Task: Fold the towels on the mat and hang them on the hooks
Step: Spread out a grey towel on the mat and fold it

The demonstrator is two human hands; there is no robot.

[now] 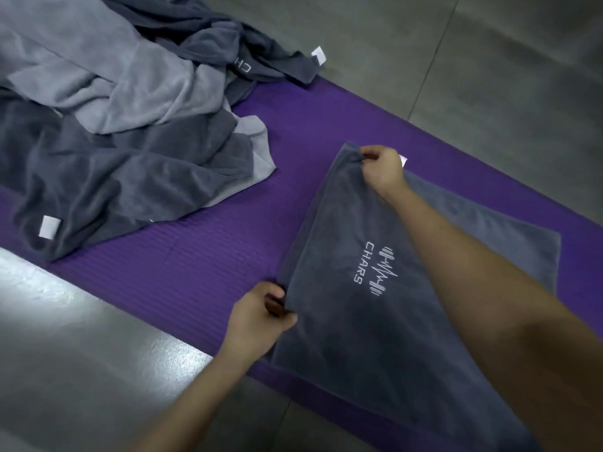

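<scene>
A dark grey towel (365, 337) with a white "CHARS" logo lies folded over on the purple mat (208, 252) at the right. My right hand (381, 168) pinches its far corner, where a white tag peeks out. My left hand (261, 318) pinches the near corner of the same left edge. A lower layer of the towel shows to the right of my right forearm. No hooks are in view.
A heap of several crumpled grey towels (124, 119), light and dark, covers the mat's far left end, with white tags showing. Grey tiled floor (456, 76) surrounds the mat on both sides.
</scene>
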